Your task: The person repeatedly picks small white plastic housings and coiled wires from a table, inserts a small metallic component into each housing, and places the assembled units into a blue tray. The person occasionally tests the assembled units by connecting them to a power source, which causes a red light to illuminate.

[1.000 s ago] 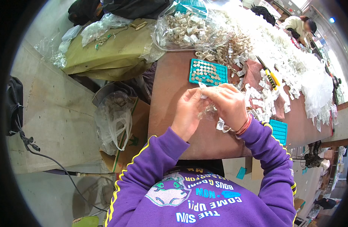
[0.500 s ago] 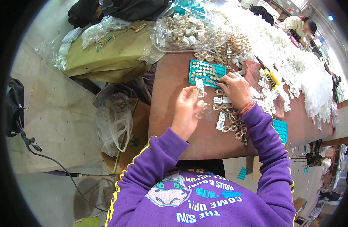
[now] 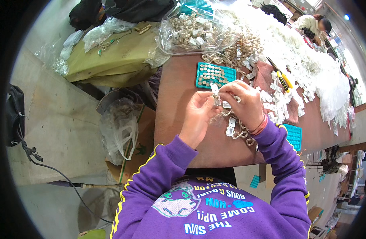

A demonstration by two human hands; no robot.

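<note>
My left hand (image 3: 200, 112) pinches a small white plastic battery case (image 3: 216, 95), its lid flipped up. A coiled thin light string trails from beneath those fingers. My right hand (image 3: 246, 104) meets the case from the right with thumb and fingers closed together; whatever is between the fingertips is too small to make out. Just beyond both hands lies a teal tray (image 3: 233, 74) partly filled with round silver button cells (image 3: 211, 73). Beside and under my right hand, more white cases (image 3: 230, 130) with coiled light strings (image 3: 239, 134) lie on the brown tabletop (image 3: 179, 135).
A large heap of white cases (image 3: 298, 67) spreads across the right and far side. Yellow-and-black pliers (image 3: 284, 79) lie near a reddish cloth. A clear bag of light strings (image 3: 191, 34) stands at the far edge. Another teal tray (image 3: 293, 137) sits right; a person (image 3: 312, 28) works far right.
My right hand has moved from the tray's near edge back toward me and left, to the battery case. My left hand stays nearly in place, still holding the case.
</note>
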